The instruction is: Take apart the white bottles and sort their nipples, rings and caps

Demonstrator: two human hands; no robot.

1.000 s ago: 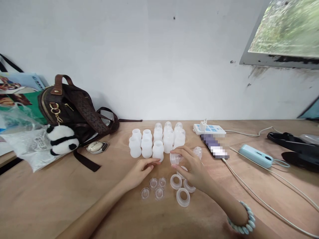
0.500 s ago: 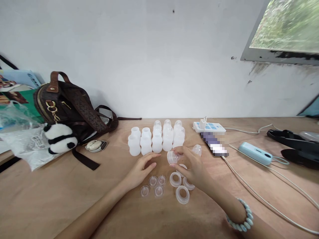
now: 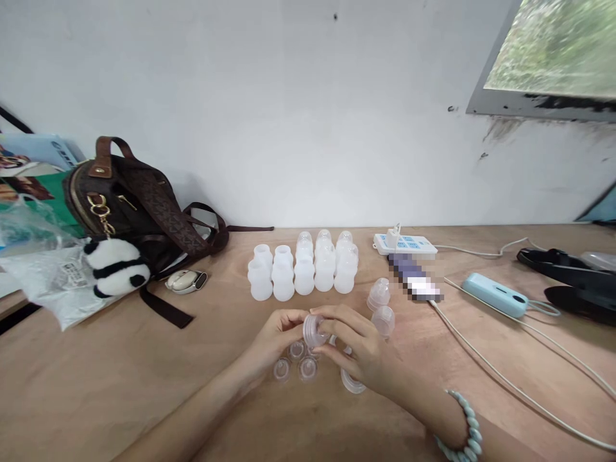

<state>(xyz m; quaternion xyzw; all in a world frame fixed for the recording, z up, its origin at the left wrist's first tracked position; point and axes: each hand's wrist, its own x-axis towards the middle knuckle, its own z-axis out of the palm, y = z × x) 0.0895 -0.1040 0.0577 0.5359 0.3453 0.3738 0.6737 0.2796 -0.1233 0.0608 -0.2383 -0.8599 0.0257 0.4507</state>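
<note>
My right hand and my left hand meet over the table, both pinching a small translucent bottle cap with a nipple. Below the hands lie several clear silicone nipples and white screw rings, partly hidden by my fingers. Two clear domed covers stand just right of my right hand. Behind them, several small white plastic bottles stand in rows, some capped and some uncapped.
A brown handbag with a panda toy and a plastic bag sit at the left. A power strip, a blurred phone, a blue device, cables and black objects lie at the right.
My right hand has carried the cap down and left, and my left hand has risen to take hold of it. Two domed covers now show at the right.
</note>
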